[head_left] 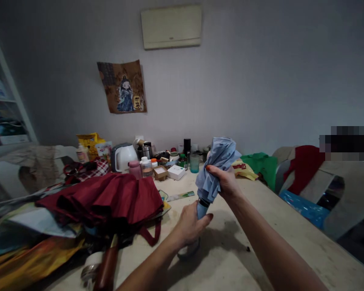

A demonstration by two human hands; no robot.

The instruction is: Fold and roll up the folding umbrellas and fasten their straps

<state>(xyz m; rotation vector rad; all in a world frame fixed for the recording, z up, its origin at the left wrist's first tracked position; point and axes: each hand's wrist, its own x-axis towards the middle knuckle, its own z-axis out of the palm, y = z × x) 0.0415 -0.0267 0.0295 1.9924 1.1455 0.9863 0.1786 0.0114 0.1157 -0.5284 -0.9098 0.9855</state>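
Observation:
A light blue folding umbrella [208,184] is held tilted above the table, its canopy gathered loosely toward the top. My left hand [191,224] is closed round its blue handle, just below a dark band. Higher up, my right hand [226,182] grips the bunched fabric, thumb across the front. A wrist loop hangs under the handle near the tabletop. To the left lies a dark red umbrella [109,200], half folded, with a brown wooden handle [107,264] pointing toward me.
Along the back of the table [276,226] stand a white electric kettle [125,157], bottles, a teal glass [194,163] and small boxes. Orange and pale fabric [33,258] lies at left. Chairs flank both sides; a green bag [262,167] hangs at the right edge.

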